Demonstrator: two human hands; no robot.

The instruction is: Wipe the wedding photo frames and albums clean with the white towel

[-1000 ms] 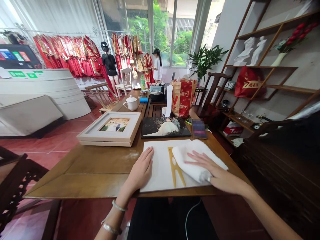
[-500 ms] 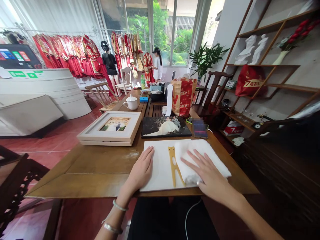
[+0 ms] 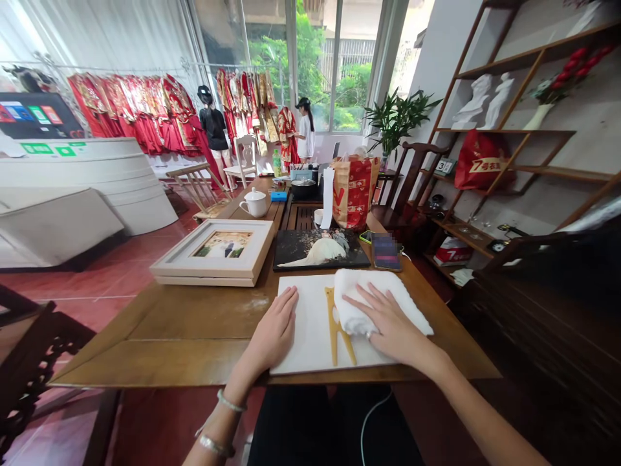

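The brown wooden table [image 3: 194, 336] carries a white rectangular board [image 3: 305, 330]. On the board's right half a folded white towel [image 3: 392, 291] runs lengthwise away to the right, under the flat, spread right hand [image 3: 388, 323]. An amber forked strip [image 3: 334, 323], perhaps wood, lies between the towel and the left hand [image 3: 274, 333], which is also flat and clasps nothing.

We are reading a large "7" on the yellow band of the red bag [image 3: 480, 165] on the shelf; the characters after it are too small for us. We are also making out a "3" on the number block [image 3: 443, 166] beside it.
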